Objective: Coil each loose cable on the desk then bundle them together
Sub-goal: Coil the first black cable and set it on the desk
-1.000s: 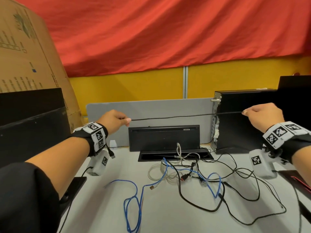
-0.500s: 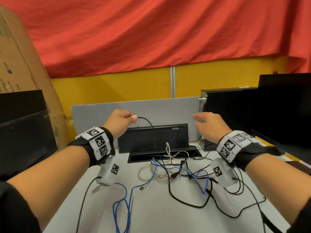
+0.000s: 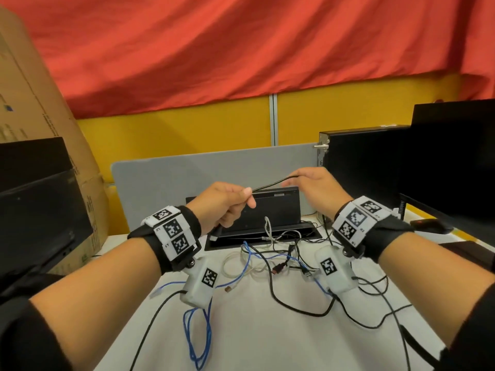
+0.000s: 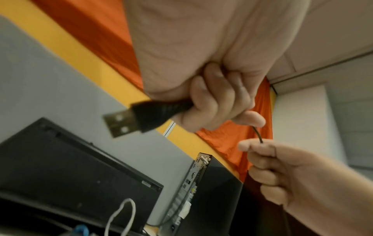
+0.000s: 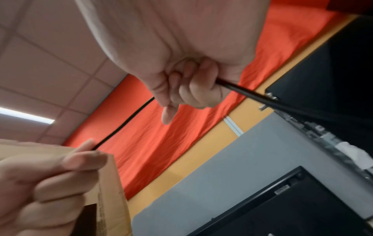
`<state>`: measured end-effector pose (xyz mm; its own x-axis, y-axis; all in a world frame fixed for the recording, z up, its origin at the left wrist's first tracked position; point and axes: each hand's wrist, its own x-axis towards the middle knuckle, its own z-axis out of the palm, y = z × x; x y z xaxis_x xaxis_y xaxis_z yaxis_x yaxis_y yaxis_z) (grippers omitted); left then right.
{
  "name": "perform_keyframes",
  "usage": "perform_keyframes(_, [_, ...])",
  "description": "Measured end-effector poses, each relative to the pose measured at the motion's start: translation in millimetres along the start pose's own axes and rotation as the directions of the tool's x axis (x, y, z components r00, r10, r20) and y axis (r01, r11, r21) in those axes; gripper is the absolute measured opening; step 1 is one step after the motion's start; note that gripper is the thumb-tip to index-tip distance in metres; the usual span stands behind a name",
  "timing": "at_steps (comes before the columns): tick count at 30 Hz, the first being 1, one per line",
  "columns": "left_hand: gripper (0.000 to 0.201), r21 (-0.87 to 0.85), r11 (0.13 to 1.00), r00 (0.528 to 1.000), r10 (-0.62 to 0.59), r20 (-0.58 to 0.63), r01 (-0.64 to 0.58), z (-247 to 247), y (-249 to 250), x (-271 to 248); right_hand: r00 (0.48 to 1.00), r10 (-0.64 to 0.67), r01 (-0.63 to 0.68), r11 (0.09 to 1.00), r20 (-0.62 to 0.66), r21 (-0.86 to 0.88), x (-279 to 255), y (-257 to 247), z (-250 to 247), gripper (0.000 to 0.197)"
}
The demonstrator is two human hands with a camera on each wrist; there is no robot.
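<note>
Both hands hold one thin black USB cable (image 3: pixel 270 184) above the desk (image 3: pixel 251 333). The left hand (image 3: pixel 223 204) has a tight grip beside its plug (image 4: pixel 129 121); the right hand (image 3: pixel 314 190) curls round it. Loose blue (image 3: pixel 198 336), white (image 3: pixel 235 263) and black cables (image 3: pixel 297 309) lie tangled below.

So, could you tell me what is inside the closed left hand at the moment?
The left hand grips a black cable near its USB plug, which sticks out below the fingers. How the cable runs inside the fist is hidden.
</note>
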<state>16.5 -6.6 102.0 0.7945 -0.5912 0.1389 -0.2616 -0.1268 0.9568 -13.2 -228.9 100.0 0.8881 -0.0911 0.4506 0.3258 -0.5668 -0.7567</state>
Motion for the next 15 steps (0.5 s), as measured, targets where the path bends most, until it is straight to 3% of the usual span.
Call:
perform_keyframes(4, [0.027,-0.362,0.932,0.99,0.06,0.129,-0.009,12.7,-0.2,-3.4,0.995,0.061,-0.051,0.991,0.08,-0.127,-1.7,14.7,-0.6,0.037])
perform_keyframes(7, [0.029,-0.491,0.867,0.987,0.142,0.075,-0.088,22.8,6.5,0.5,0.967,0.085,-0.015,0.96,0.24,-0.281,-11.9,22.4,16.4,0.035])
perform_keyframes(10, [0.036,-0.495,0.853,0.986,0.156,-0.058,-0.164,27.0,5.7,3.6,0.899,0.084,0.135,0.88,0.43,-0.455,-30.5,28.3,35.1,0.03])
perform_keyframes(15, [0.048,-0.317,0.924,0.965,0.148,-0.217,-0.213,26.0,-11.4,4.2,0.837,0.048,0.245,0.858,0.545,-0.451,-45.8,18.0,47.6,0.026])
